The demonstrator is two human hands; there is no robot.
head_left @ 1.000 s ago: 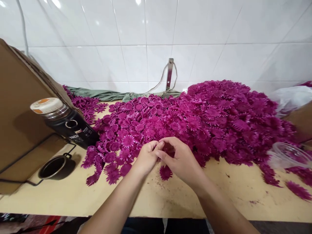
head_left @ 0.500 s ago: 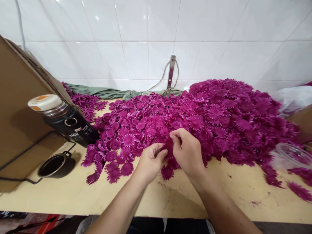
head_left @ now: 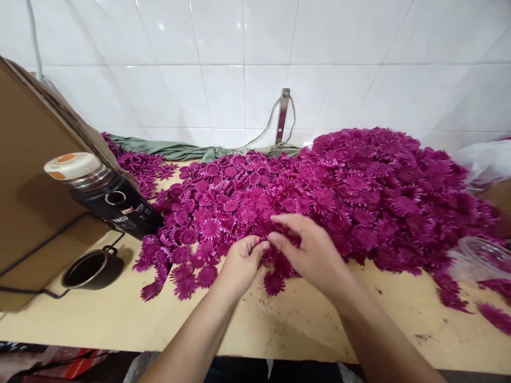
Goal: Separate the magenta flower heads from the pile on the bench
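A wide heap of magenta flower pieces [head_left: 359,197] covers the back of the pale table, highest at the right. My left hand [head_left: 242,266] is closed at the heap's front edge, thumb and index finger pinched on something too small to make out against the magenta. Just right of it, my right hand [head_left: 309,247] has its thumb and fingers spread, with nothing visible between them. Its thumb tip is close to my left fingertips. One loose flower piece [head_left: 273,283] lies on the table between my wrists.
On the left stand a cardboard box [head_left: 32,175], a tilted black bottle [head_left: 115,199] and a dark mug [head_left: 93,270]. A clear plastic tub [head_left: 485,255] sits at the right. Behind are a green cloth [head_left: 159,149] and a metal bracket [head_left: 282,117] on the tiled wall.
My right hand has opened from a pinch, its fingers now spread. The dark magenta piece seen between my hands earlier is no longer clearly visible. My left hand remains pinched.
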